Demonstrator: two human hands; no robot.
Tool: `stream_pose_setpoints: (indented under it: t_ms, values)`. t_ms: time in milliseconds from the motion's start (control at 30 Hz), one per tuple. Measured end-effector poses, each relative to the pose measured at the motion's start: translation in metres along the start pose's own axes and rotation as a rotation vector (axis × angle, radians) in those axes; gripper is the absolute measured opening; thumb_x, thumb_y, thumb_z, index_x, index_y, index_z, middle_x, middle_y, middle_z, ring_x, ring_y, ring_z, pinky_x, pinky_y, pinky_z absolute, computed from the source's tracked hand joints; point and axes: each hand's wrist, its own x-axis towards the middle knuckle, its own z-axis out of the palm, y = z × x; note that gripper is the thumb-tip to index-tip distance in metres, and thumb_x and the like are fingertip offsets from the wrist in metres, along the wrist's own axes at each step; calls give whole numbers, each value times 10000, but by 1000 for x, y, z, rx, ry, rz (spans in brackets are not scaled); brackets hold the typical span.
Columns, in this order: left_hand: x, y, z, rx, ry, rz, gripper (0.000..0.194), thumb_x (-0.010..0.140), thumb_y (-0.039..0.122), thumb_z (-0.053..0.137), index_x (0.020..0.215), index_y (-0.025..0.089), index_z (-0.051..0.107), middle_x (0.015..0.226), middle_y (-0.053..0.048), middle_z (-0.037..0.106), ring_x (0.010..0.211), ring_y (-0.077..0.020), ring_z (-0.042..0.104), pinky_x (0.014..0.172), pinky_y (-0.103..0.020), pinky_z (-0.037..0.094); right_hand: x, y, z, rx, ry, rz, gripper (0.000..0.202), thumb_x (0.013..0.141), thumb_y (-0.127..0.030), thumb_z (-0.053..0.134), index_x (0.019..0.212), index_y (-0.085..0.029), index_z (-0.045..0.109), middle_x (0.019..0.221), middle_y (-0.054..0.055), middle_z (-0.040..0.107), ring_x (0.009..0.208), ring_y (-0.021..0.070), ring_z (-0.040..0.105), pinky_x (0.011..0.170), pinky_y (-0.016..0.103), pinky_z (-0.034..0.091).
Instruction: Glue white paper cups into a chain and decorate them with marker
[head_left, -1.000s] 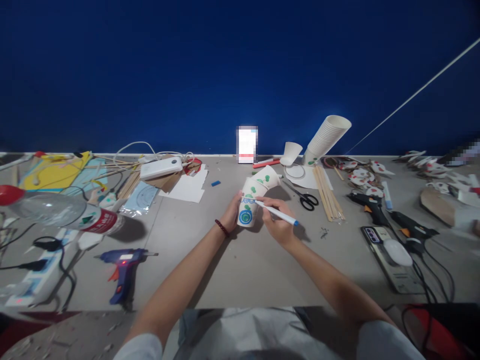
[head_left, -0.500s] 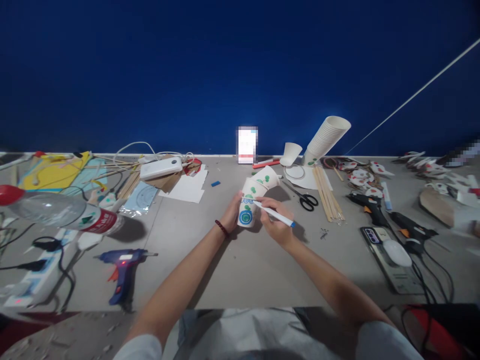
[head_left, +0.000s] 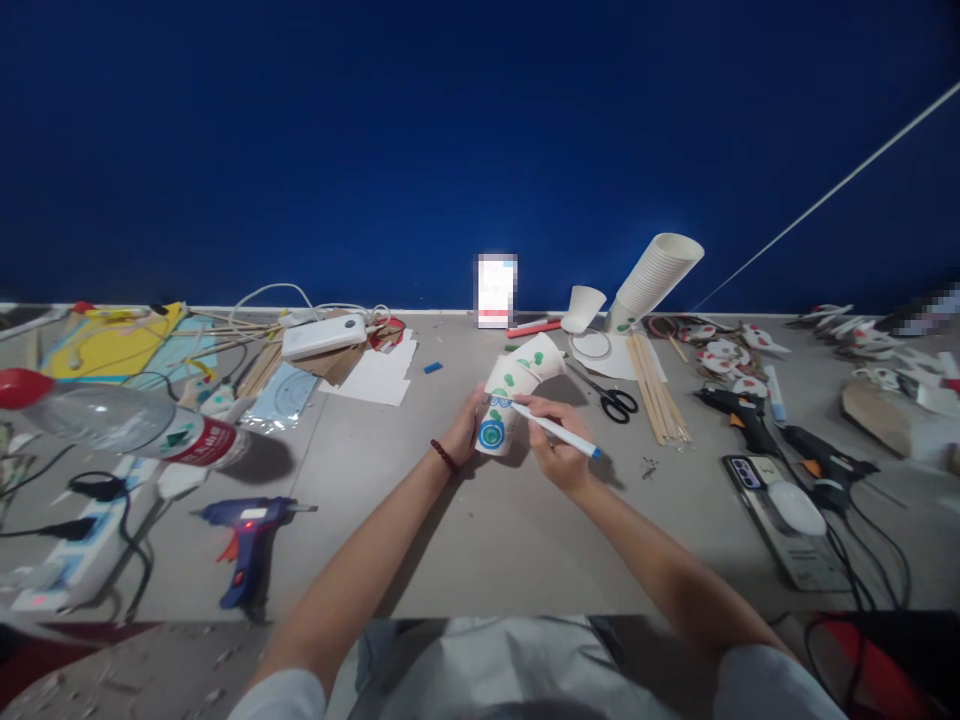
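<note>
My left hand [head_left: 466,425] is closed round the left side of two joined paper cups [head_left: 517,385], which meet at a bend above the table. Green leaf-like spots and blue circles are drawn on the white cups, with a large blue ring round a green middle on the lower one. A white marker [head_left: 559,430] with a blue end is pinched in my right hand [head_left: 559,440]. Its tip points at the blue pattern near the seam; whether it touches cannot be made out. Fingers of my left hand are partly hidden behind the cups.
Black scissors [head_left: 616,403], wooden sticks [head_left: 656,390] and a leaning cup stack [head_left: 656,275] lie right of the cups. A purple glue gun [head_left: 247,540], water bottle [head_left: 127,420] and power strip [head_left: 90,540] are at left. Black glue guns [head_left: 739,415] and a phone [head_left: 784,520] sit at right.
The marker and my right hand have shifted slightly right, the tip drawing back a little from the left side of the lower cup. My left hand still holds the cups.
</note>
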Motion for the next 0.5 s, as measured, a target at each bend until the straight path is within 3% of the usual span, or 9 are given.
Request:
stream_pose_setpoints:
  t_ms: [233,500]
  values:
    - [1,-2,-4,47,-55,57,487,673,528,859,947,142,743,935,-70,774,826,-193,703,816,-296,528,0,-2,-1,3,-13,-2,68,940,-180,598,992,-221,613,1018,122,812,962,243,798,821,388,654]
    - [4,-4,-3,23,-23,88,353,735,397,818,962,139,735,935,-63,770,881,-209,708,842,-302,502,-1,-1,0,-17,-13,-4,57,952,-202,591,999,-228,611,1030,129,808,953,243,798,790,392,659]
